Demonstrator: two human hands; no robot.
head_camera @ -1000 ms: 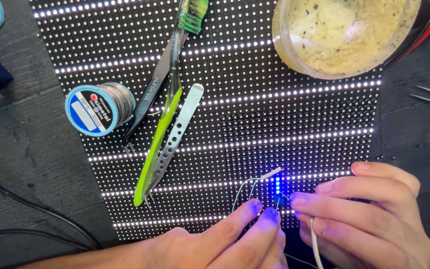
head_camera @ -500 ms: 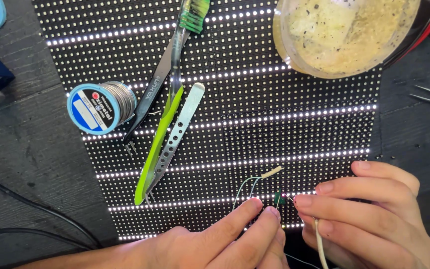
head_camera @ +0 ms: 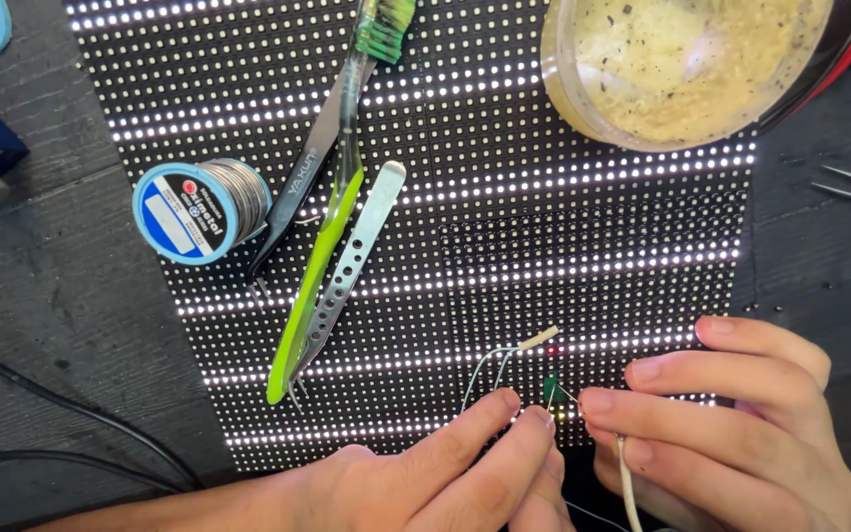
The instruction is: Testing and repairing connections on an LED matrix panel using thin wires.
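Probing step on LED panel [head_camera: 425,197]. Left hand [head_camera: 416,488], two fingers extended, presses thin wires [head_camera: 490,365] onto the panel's lower edge; right hand [head_camera: 731,433] pinches a green-tipped lead [head_camera: 551,389] just beside. One red pixel lit. Next calls for steady, exact contact.

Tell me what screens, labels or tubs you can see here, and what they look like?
LED panel: big black rectangle under everything, rows of white dots.
Solder spool: on the panel's left edge, round blue-and-white label with a red spot.
Round tub: top right, clear plastic, yellowish paste inside.
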